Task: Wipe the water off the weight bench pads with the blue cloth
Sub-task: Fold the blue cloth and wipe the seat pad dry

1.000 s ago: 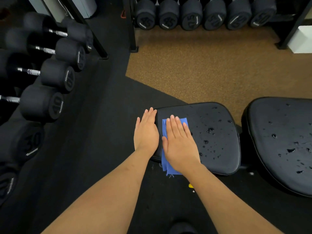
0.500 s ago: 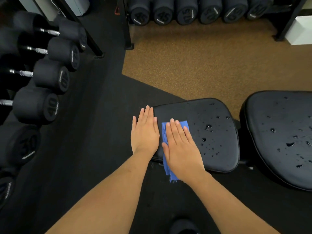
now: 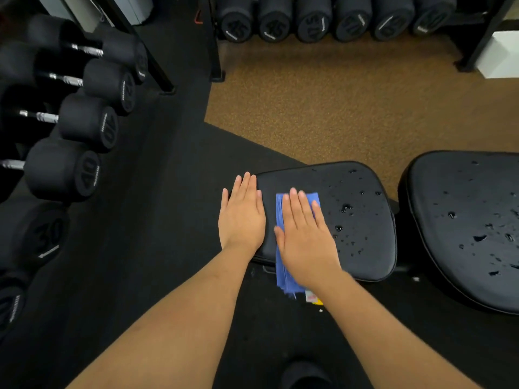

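Observation:
The small black seat pad [image 3: 362,248] carries water drops on its right half. To its right, the larger black back pad [image 3: 463,220] is also spotted with drops. A folded blue cloth [image 3: 281,273] lies on the left part of the seat pad and hangs over its near edge. My right hand [image 3: 306,240] presses flat on top of the cloth, fingers pointing away from me. My left hand [image 3: 243,217] rests flat on the left end of the seat pad beside the cloth, holding nothing.
A rack of black dumbbells [image 3: 84,124] lines the left side. Another dumbbell row [image 3: 314,21] runs along the top, with a white box [image 3: 500,54] at the top right. Brown flooring [image 3: 337,108] lies beyond the bench, and a yellow label [image 3: 313,299] shows under it.
My right hand has slid the blue cloth a little to the right along the seat pad, opening a gap from my left hand. The left hand stays at the pad's left end.

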Motion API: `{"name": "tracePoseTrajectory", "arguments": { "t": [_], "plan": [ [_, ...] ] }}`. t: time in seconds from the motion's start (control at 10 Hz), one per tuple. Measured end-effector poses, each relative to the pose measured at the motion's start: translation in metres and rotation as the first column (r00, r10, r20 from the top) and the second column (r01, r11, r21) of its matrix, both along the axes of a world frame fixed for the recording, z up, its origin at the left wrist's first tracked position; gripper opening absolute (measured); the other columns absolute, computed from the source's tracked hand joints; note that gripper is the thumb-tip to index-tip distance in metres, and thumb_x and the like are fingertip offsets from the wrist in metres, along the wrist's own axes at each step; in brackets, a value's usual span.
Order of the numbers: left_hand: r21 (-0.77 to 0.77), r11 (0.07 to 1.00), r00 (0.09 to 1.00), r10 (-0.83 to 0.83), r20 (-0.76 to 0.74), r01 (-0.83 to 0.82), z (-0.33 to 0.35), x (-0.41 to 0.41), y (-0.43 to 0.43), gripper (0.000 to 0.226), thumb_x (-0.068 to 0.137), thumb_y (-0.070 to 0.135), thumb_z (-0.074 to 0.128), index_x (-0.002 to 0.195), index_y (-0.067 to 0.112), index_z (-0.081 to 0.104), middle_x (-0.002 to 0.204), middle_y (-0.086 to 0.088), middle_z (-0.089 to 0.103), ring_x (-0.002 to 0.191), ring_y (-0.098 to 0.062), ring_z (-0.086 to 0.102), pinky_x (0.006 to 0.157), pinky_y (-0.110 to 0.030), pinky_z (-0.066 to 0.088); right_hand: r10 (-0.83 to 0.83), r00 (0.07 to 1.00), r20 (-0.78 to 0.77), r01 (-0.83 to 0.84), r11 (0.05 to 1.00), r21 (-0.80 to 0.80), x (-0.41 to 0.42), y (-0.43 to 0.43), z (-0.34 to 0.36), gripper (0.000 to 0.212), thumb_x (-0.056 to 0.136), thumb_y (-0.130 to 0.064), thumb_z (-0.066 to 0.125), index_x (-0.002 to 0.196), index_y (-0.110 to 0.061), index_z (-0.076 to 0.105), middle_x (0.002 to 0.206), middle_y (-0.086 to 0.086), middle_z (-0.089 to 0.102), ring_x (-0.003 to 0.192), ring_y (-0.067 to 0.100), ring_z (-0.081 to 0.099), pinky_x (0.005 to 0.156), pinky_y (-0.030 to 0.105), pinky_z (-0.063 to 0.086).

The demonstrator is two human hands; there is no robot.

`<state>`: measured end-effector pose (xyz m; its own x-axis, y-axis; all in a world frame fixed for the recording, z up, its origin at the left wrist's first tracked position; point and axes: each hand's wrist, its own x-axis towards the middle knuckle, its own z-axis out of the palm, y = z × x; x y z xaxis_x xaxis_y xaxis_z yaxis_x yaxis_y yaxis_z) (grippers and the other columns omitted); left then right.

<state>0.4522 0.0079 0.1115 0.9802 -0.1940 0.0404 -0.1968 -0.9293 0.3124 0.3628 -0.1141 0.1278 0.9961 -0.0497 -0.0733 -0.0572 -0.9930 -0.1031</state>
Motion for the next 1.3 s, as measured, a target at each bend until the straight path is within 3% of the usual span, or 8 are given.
{"name": "tracePoseTrajectory", "arguments": {
  "t": [0.1, 0.4, 1.3],
  "plan": [
    [-0.011, 1.0, 1.0, 0.002, 0.008, -0.002, 0.001, 0.002, -0.001, 0.052, 0.109, 0.033, 0.016, 0.159, 0.019, 0.023, 0.166, 0.006, 0.02, 0.154, -0.009, 0.008, 0.127, -0.037, 0.008, -0.002, 1.0, -0.03, 0.002, 1.0, -0.016, -0.001, 0.001, 0.003, 0.062, 0.102, -0.035, 0.001, 0.155, -0.004, -0.01, 0.164, 0.013, -0.014, 0.152, 0.026, -0.015, 0.124, 0.044, -0.007],
    [-0.013, 0.997, 0.996, -0.083, -0.018, 0.082, 0.001, 0.002, 0.007, 0.051, 0.11, 0.03, 0.019, 0.159, 0.015, 0.023, 0.167, -0.001, 0.018, 0.155, -0.015, 0.008, 0.127, -0.039, 0.007, 0.017, 1.0, 0.011, -0.017, 1.0, 0.012, 0.019, -0.001, -0.005, 0.064, 0.105, -0.038, 0.014, 0.157, -0.004, -0.003, 0.166, 0.011, -0.008, 0.153, 0.022, -0.011, 0.125, 0.04, -0.004],
    [0.068, 0.992, 0.994, -0.104, -0.018, 0.105, -0.004, -0.008, 0.01, 0.051, 0.111, 0.025, 0.017, 0.16, 0.012, 0.013, 0.169, -0.005, 0.009, 0.156, -0.019, 0.003, 0.126, -0.039, 0.004, 0.022, 1.0, 0.006, -0.021, 1.0, -0.013, 0.013, 0.0, -0.003, 0.069, 0.106, -0.048, 0.011, 0.157, -0.005, -0.003, 0.166, 0.011, -0.005, 0.153, 0.023, -0.008, 0.125, 0.04, -0.002]
  ]
}}
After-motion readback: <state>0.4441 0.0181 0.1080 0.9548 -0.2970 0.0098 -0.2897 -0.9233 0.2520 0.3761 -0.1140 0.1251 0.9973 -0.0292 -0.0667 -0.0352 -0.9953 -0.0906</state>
